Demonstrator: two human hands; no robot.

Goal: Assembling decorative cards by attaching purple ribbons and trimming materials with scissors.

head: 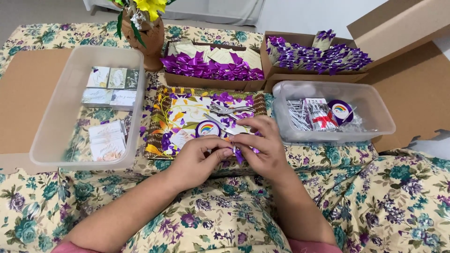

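Shiny purple ribbon bows point(211, 68) fill a matt brown cardboard box point(211, 83); clear smooth plastic tub point(70, 93); soft flowery cloth point(398, 201).

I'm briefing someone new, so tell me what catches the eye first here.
At centre, the left hand and right hand pinch a small purple ribbon together over a floral tray. Behind it, an open cardboard box holds purple bows. Clear plastic bins flank the tray, the left bin holding small cards.

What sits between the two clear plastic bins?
In the head view, a floral tray lies between the bins, with the hands over its front edge.
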